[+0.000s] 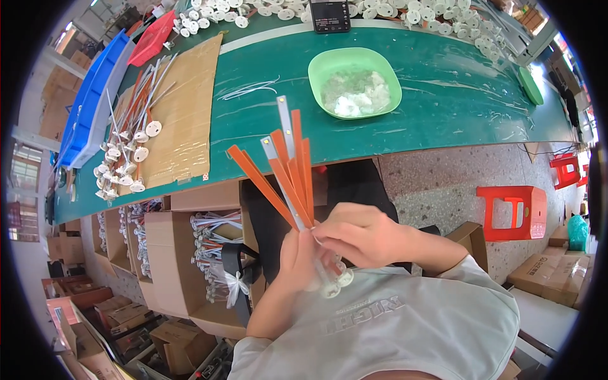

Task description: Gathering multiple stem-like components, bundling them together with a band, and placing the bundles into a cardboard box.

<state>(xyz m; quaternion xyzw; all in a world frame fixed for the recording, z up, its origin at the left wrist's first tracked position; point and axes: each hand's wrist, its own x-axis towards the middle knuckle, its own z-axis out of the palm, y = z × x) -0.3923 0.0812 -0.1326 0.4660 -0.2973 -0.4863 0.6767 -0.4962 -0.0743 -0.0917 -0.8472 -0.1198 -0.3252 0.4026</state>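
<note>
Close to my body, my left hand (296, 259) is wrapped round a bundle of flat orange and white strips (292, 180). Their upper ends fan out toward the table, some white ones with a small yellowish spot. Below the fist, round white discs (332, 289) show at the bundle's lower end. My right hand (358, 234) is closed in a pinch against the bundle, just above the left fist. Between its fingertips is what looks like a thin white tie (315, 236), mostly hidden. Several similar thin white ties (250, 88) lie on the green table (266, 57).
On cardboard at the left lie loose disc-ended strips (136, 139), beside a blue tray (95, 95) and red tray (152, 39). A green bowl (354, 114) holds whitish material. Behind it stands a phone (330, 16). Open boxes (171, 253) sit under the table; a red stool (512, 213) stands right.
</note>
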